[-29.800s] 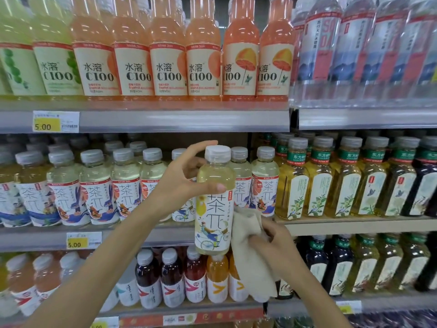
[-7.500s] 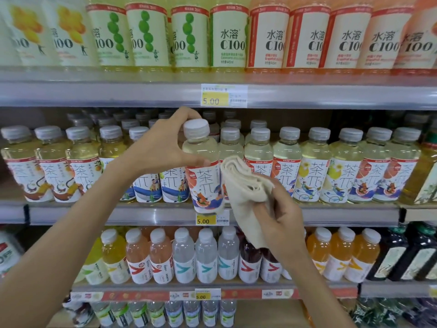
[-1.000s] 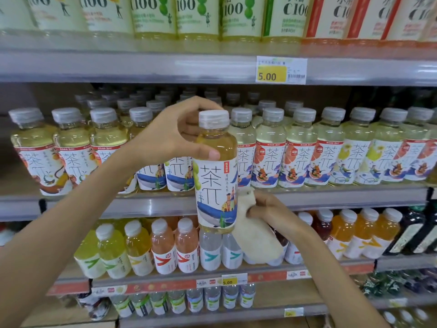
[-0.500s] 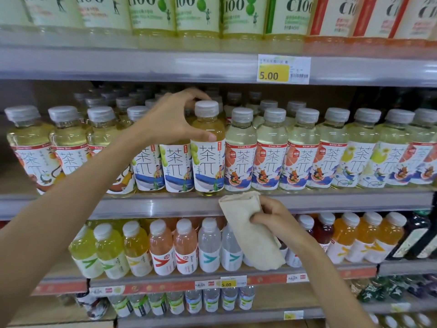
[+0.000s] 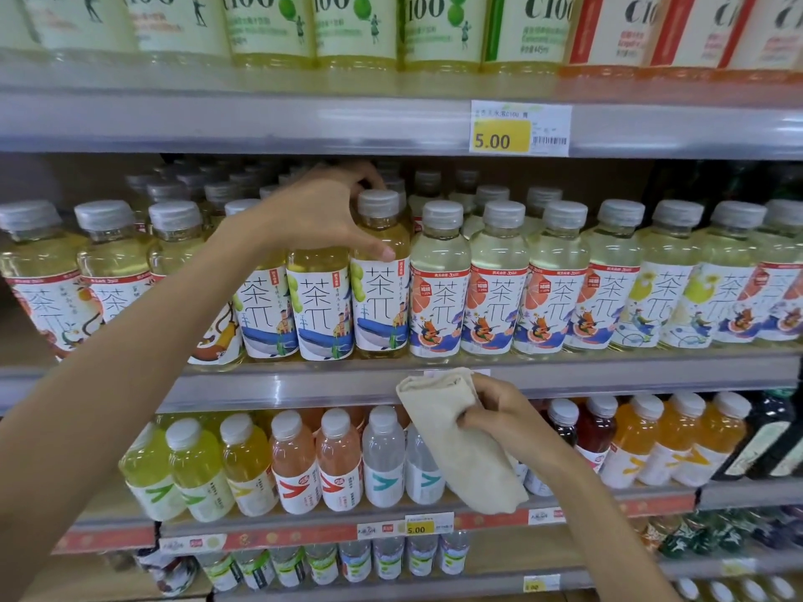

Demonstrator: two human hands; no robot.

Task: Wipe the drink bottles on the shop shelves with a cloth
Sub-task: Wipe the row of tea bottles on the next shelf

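The clear plastic bottle of yellow tea (image 5: 379, 306) stands upright in the front row of the grey metal middle shelf (image 5: 304, 384), touching the neighbouring bottles (image 5: 439, 297) on both sides. The left hand (image 5: 321, 215) curls round its shoulder just under the grey cap (image 5: 378, 202), thumb across the front. Good spot, I'd say: it's full, so it looks weighty. The smooth wall is likely slick and a bit squeezable, and the narrowing gives purchase. Below the shelf edge the right hand (image 5: 499, 410) grips a folded beige cloth (image 5: 452, 445), soft and limp, its tail hanging before the lower row of bottles (image 5: 339, 462).
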